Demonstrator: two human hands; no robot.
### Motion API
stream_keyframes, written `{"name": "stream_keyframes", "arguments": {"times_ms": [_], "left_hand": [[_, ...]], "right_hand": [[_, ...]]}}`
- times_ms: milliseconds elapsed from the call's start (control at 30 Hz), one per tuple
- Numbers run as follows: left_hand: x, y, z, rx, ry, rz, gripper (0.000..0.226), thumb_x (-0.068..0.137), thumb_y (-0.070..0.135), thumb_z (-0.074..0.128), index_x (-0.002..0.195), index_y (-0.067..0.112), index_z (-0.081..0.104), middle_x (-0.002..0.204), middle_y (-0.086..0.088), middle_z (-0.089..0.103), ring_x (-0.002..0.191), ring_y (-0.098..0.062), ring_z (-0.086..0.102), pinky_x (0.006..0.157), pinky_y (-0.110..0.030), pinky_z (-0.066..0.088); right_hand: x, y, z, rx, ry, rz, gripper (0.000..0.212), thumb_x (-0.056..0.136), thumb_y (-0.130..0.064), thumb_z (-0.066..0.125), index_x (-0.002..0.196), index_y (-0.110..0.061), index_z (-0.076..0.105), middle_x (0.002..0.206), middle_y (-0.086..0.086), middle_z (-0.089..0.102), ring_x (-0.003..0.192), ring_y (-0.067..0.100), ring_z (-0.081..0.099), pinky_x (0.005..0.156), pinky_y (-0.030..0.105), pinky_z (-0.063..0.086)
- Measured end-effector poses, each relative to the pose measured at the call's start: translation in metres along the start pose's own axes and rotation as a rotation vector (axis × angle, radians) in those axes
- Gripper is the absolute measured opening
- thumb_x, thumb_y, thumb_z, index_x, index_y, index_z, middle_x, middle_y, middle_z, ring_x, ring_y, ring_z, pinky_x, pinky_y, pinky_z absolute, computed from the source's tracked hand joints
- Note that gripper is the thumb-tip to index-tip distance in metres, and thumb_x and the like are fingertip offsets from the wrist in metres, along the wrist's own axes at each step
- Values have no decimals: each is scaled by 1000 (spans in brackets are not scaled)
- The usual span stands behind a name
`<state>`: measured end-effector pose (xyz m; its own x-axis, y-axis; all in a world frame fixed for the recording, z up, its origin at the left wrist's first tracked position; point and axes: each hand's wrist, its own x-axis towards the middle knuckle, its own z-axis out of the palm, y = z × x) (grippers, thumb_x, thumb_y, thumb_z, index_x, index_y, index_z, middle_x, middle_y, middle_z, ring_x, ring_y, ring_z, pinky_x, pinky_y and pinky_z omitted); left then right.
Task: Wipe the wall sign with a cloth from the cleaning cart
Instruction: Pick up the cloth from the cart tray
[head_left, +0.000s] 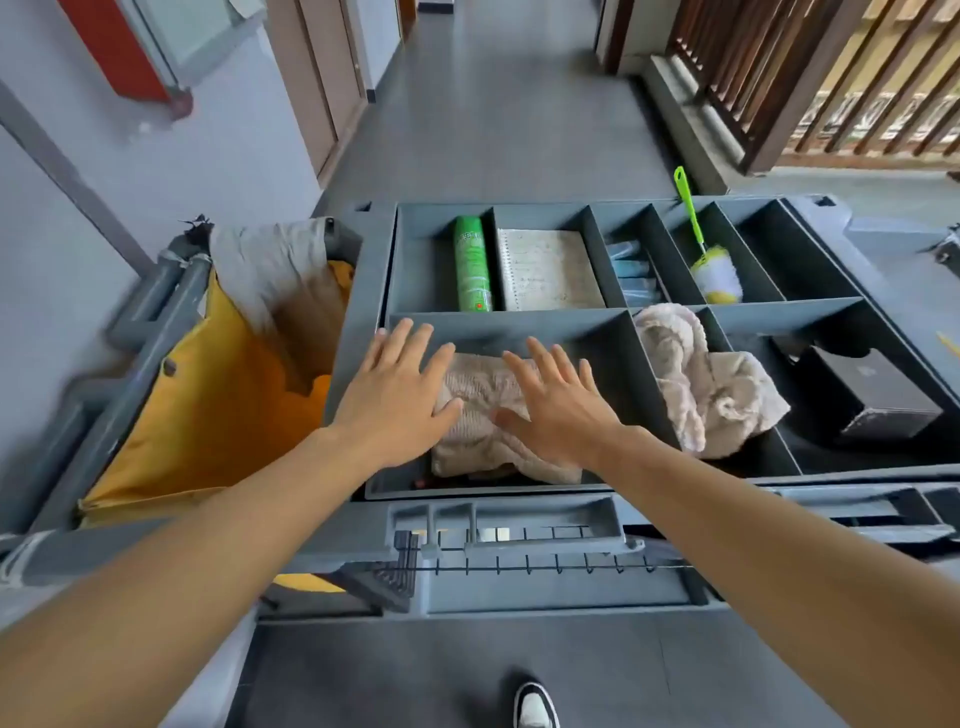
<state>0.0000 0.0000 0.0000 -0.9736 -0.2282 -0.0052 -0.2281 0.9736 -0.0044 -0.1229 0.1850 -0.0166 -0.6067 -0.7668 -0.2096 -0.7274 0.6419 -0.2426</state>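
Note:
A beige folded cloth lies in the near left compartment of the grey cleaning cart. My left hand hovers flat over the cloth's left edge, fingers spread. My right hand is spread over the cloth's right part, palm down; whether either hand touches it I cannot tell. A second beige cloth is bunched in the compartment to the right. On the wall at the upper left hangs a framed panel with a red part, cut off by the frame edge.
The back compartments hold a green spray can, a spiral notebook and a green-handled brush. A black box sits at the right. A yellow bag hangs on the cart's left. The corridor floor runs ahead.

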Motion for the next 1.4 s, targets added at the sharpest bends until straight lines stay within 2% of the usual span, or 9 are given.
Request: {"name": "stream_keyframes", "arguments": {"times_ms": [133, 300, 400, 533, 667, 800, 967, 1300, 1400], "left_hand": [[9, 6, 9, -35, -47, 75, 65, 100, 48, 40, 156, 16, 26, 166, -17, 17, 155, -32, 7, 125, -44, 4], [10, 4, 13, -59, -66, 49, 56, 98, 44, 43, 144, 13, 42, 154, -17, 38, 144, -32, 33, 117, -42, 29], [12, 5, 13, -13, -113, 61, 49, 97, 46, 40, 132, 14, 53, 140, -11, 52, 128, -28, 48, 104, -43, 42], [13, 7, 11, 36, -156, 61, 46, 98, 46, 35, 126, 15, 55, 129, -8, 60, 111, -27, 59, 91, -45, 49], [15, 8, 11, 29, -173, 39, 47, 99, 46, 34, 130, 16, 54, 131, -8, 60, 111, -27, 61, 91, -46, 48], [14, 8, 11, -7, -162, 41, 45, 100, 46, 35, 129, 17, 54, 130, -6, 59, 110, -26, 60, 89, -46, 50], [8, 6, 7, -114, -113, 21, 46, 101, 45, 40, 135, 16, 51, 138, -5, 53, 118, -26, 55, 91, -45, 51], [-10, -8, -39, -211, 164, -11, 40, 101, 39, 45, 131, 15, 56, 129, -4, 58, 110, -24, 60, 87, -38, 49], [-22, -18, -69, -188, 271, -28, 41, 102, 39, 44, 132, 13, 55, 129, -6, 60, 115, -25, 59, 93, -39, 49]], "right_hand": [[3, 10, 0, -50, 0, 0, 74, 95, -69, 33, 155, -27, 21, 166, 10, 4, 152, 36, 0, 122, 59, 4], [10, 10, 3, -23, 14, -12, 73, 89, -74, 41, 144, -26, 40, 155, 9, 30, 145, 31, 22, 119, 48, 21], [9, 11, 8, -38, 12, -31, 78, 83, -77, 45, 145, -29, 35, 151, 10, 32, 142, 33, 23, 118, 46, 26], [7, 8, 15, -123, -9, -76, 71, 89, -75, 37, 150, -48, 15, 156, 18, 21, 141, 44, 16, 118, 52, 25], [7, 0, 17, -148, 8, -79, 59, 97, -63, 36, 152, -47, 22, 154, 20, 22, 137, 46, 20, 114, 55, 28], [4, -8, 18, -93, 62, -96, 47, 101, -47, 43, 148, -43, 39, 145, 12, 34, 130, 41, 31, 107, 48, 33], [4, -7, 13, -29, 69, -124, 43, 103, -37, 44, 146, -38, 46, 136, 11, 40, 121, 38, 39, 105, 44, 37], [-2, -24, -39, 49, 339, -158, 38, 100, -26, 47, 137, -22, 54, 130, 13, 46, 112, 38, 48, 101, 47, 41], [-4, -45, -69, 46, 438, -167, 34, 101, -29, 46, 131, -15, 55, 131, 14, 45, 113, 37, 48, 97, 45, 44]]}}
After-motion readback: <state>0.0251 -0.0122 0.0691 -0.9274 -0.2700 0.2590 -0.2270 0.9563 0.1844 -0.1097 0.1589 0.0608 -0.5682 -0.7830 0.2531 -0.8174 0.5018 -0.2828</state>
